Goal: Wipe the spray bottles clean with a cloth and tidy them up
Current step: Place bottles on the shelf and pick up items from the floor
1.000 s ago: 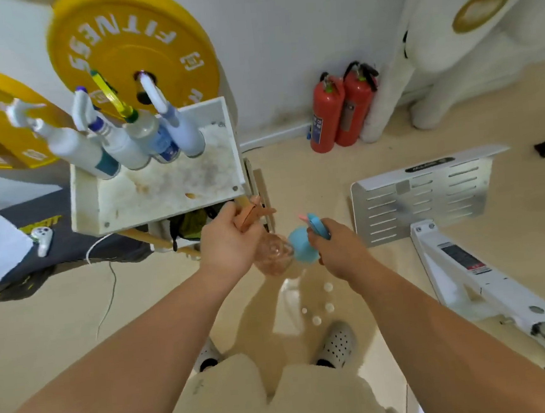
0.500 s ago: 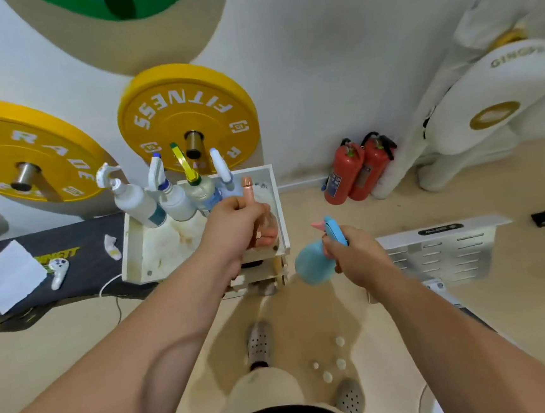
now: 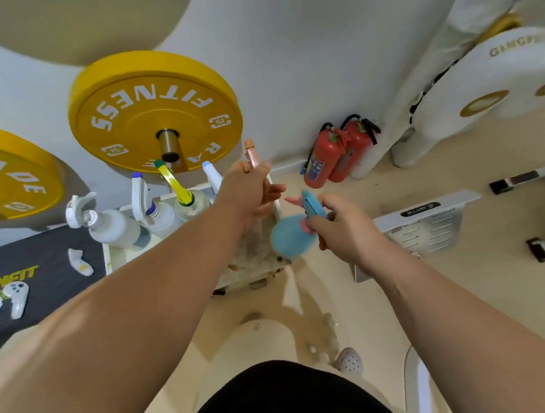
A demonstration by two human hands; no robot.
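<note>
1. Left hand grips the pink spray bottle over the white tray's far right corner, beside the row of standing bottles.
2. Right hand grips the tilted blue spray bottle just right of the tray edge. Its free spot probably lies to the left.

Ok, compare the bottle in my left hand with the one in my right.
The pink bottle in the left hand is mostly hidden by it, only its spray head sticking out; the blue bottle in the right hand shows its round body, nozzle aimed toward the left hand. Both are spray bottles gripped near the top.
</note>
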